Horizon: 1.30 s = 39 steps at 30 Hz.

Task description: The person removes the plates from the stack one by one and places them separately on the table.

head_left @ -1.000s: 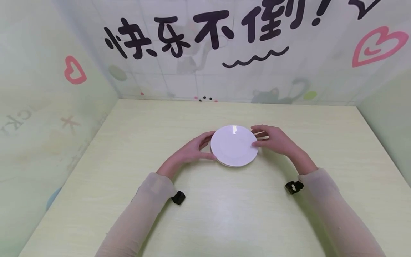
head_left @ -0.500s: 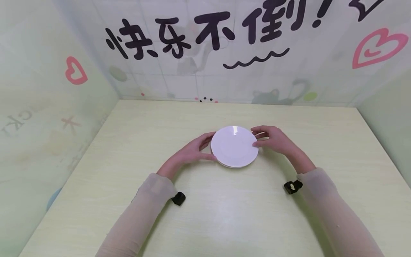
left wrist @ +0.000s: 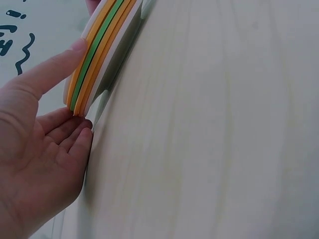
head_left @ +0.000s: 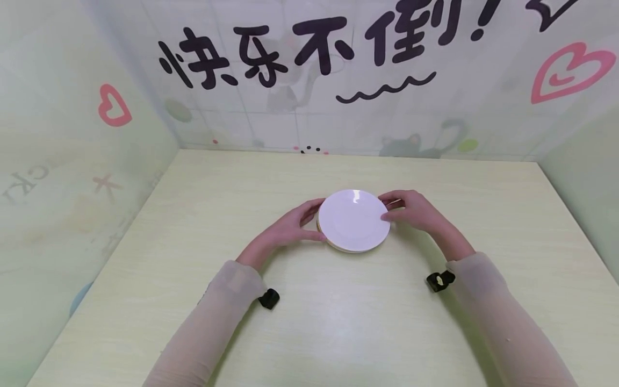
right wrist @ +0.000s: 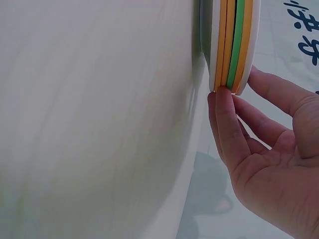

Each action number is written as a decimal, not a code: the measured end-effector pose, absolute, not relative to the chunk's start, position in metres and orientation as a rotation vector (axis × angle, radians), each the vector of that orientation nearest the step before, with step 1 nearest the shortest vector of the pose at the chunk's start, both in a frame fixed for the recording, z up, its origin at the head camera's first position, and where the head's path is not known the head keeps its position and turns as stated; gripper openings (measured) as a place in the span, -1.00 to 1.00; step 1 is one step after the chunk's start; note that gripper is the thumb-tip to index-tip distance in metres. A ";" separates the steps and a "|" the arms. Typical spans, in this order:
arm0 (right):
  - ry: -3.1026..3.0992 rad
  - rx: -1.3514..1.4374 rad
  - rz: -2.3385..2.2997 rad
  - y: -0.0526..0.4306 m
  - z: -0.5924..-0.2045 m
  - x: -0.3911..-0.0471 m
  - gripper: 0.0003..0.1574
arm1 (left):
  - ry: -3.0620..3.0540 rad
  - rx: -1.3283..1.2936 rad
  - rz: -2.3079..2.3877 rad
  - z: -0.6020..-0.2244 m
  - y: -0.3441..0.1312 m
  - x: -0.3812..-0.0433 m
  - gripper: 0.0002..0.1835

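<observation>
A stack of several round plates [head_left: 353,220] lies in the middle of the pale table [head_left: 338,322]; the top plate is white. In the left wrist view the stack [left wrist: 102,45] shows white, orange and green rims. My left hand [head_left: 314,219] holds its left side, thumb [left wrist: 55,67] on the top rim and fingers [left wrist: 75,139] under the edge. My right hand [head_left: 387,207] holds the right side the same way. In the right wrist view the stack's layered edge [right wrist: 234,40] sits between the right hand's [right wrist: 237,87] thumb and fingers [right wrist: 224,124].
Decorated walls close the table in: a back wall with black lettering [head_left: 309,48], a left wall [head_left: 58,161] and a right wall [head_left: 590,177]. Bare tabletop lies all round the stack. A small black wrist camera [head_left: 268,298] hangs under each sleeve.
Both hands stay at the stack's sides. A thin orange rim now shows under the white plate on the left; otherwise nothing has moved visibly.
</observation>
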State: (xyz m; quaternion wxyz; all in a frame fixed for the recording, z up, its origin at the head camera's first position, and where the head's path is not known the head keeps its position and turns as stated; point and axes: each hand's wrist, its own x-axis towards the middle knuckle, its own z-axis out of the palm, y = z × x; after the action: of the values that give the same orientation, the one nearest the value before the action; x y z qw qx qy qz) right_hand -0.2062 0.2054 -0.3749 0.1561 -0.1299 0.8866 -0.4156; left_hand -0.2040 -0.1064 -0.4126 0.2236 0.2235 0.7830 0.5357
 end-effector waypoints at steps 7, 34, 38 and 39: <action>2.567 -0.338 -1.200 0.209 -0.381 -0.211 -0.45 | 2.177 0.601 1.471 -0.414 -0.105 -0.207 -0.02; 2.156 0.037 -1.619 0.239 -0.400 -0.208 -0.39 | 2.192 0.585 1.465 -0.447 -0.112 -0.191 -0.03; 2.163 0.072 -1.686 0.251 -0.393 -0.214 -0.34 | 2.202 0.616 1.469 -0.442 -0.111 -0.195 -0.03; 2.163 0.079 -1.713 0.254 -0.390 -0.216 -0.32 | 2.207 0.621 1.472 -0.440 -0.111 -0.197 -0.03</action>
State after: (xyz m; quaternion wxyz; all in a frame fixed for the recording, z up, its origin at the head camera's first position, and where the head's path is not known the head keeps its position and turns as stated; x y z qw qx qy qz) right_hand -0.2159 0.2538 -0.3901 0.1895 0.0281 0.7695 -0.6092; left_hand -0.1971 -0.1107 -0.4404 0.2071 0.2229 0.7924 0.5288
